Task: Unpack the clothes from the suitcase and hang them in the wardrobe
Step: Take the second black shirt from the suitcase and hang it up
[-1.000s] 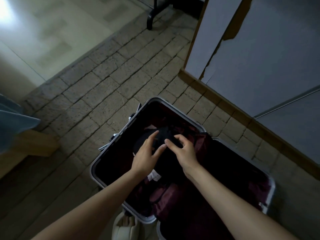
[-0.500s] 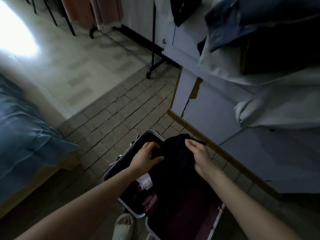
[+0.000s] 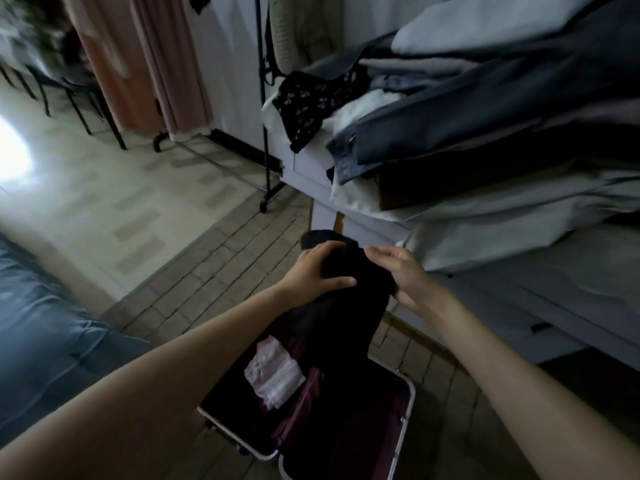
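Observation:
A black garment (image 3: pixel 346 306) hangs lifted above the open suitcase (image 3: pixel 407 407) on the floor. My left hand (image 3: pixel 311 271) grips its upper left part, thumb across the cloth. My right hand (image 3: pixel 405 271) holds its right edge, fingers stretched over the top. A folded pale pink garment (image 3: pixel 273 372) lies inside the suitcase on the maroon lining. The garment's lower end drops into the dark case and is hard to make out.
A pile of grey, white and dark clothes (image 3: pixel 485 126) lies on a light cabinet (image 3: pixel 519 299) at the right. A black clothes rail (image 3: pixel 263 98) with pink garments (image 3: pixel 152 64) stands behind. A blue bed cover (image 3: pixel 41 323) fills the left edge.
Both hands have lifted the black garment up out of the suitcase. My view has tilted up, bringing the clothes pile and rail into sight.

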